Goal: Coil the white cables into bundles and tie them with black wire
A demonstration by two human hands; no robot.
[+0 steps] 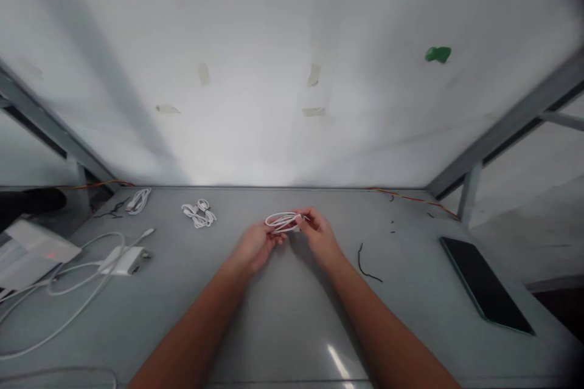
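Note:
Between my two hands, a little above the grey table [283, 328], is a coiled white cable [280, 219]. My left hand [258, 246] grips the left side of the loops, its fingers curled beneath them. With thumb and fingers, my right hand [319, 234] pinches the right end of the coil. The fingers partly hide the cable's ends. A thin black twist tie [365, 266] lies on the table to the right of my right hand.
Two more coiled white cables [199, 214] [139, 200] lie at the back left. A white charger [122, 260] with a loose cable and white boxes [41, 249] stand on the left. A dark tablet [486, 284] lies at the right. A white wall [255, 140] rises behind.

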